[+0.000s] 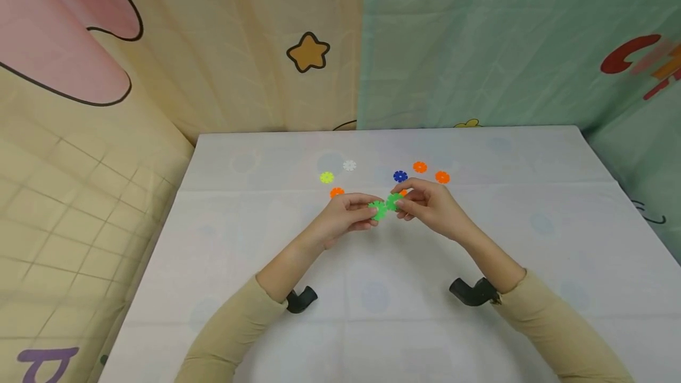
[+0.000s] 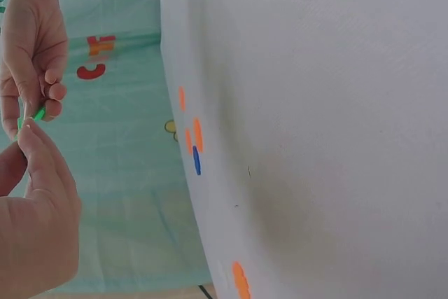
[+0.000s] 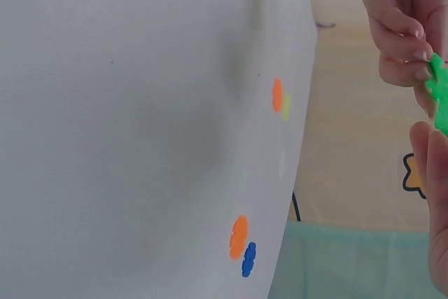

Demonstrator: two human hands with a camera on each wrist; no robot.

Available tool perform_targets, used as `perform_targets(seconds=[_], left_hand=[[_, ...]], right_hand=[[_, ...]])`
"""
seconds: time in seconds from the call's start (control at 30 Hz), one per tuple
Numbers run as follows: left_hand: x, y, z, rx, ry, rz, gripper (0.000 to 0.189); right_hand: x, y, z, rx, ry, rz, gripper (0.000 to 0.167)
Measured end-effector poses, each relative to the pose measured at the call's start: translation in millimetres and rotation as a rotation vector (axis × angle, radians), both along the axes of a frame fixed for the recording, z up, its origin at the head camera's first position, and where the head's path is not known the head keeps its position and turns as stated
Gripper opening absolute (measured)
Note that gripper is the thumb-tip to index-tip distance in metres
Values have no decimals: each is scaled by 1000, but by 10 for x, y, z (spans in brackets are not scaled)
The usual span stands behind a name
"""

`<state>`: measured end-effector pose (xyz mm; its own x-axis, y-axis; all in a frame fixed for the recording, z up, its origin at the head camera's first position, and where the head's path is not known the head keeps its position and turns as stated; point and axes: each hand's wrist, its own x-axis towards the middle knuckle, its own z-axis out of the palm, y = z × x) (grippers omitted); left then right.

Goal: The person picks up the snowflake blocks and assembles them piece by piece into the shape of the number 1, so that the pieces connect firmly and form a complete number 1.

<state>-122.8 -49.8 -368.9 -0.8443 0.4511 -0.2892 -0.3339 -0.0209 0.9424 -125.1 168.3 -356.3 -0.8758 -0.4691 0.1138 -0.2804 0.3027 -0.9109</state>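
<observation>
My left hand [image 1: 343, 217] pinches a green notched plastic disc [image 1: 378, 211], a snowflake-shaped building piece, between thumb and fingers. Opposite it, my right hand [image 1: 433, 208] pinches a second green snowflake disc [image 1: 393, 201]. The two discs meet edge to edge, raised over the table, and fingers cover part of both. In the left wrist view, the right hand [image 2: 35, 61] and left hand [image 2: 42, 222] come together with slivers of green at the fingertips. One green piece [image 3: 439, 96] shows at the edge of the right wrist view.
On the white table [image 1: 372, 288], beyond the hands, lie loose discs: yellow [image 1: 327, 177], white [image 1: 349, 165], dark blue [image 1: 400, 176] and several orange [image 1: 442, 177]. Behind the table hangs a printed curtain [image 1: 452, 46]. A black curved piece [image 1: 472, 292] juts from near each wrist.
</observation>
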Motion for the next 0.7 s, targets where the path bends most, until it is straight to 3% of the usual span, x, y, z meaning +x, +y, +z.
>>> perform_targets(seconds=[0.2,0.53,0.7], left_hand=[[-1,14,-9,4,-15,22,31],[19,70,-11,29,-63,69,31],[22,76,11,28,-103,81,31]], right_hand=[[31,-25,-11,13,83,-4,19],[76,-90,-38,31,440,-37,22],[77,-123,-29,55,538,-25,24]])
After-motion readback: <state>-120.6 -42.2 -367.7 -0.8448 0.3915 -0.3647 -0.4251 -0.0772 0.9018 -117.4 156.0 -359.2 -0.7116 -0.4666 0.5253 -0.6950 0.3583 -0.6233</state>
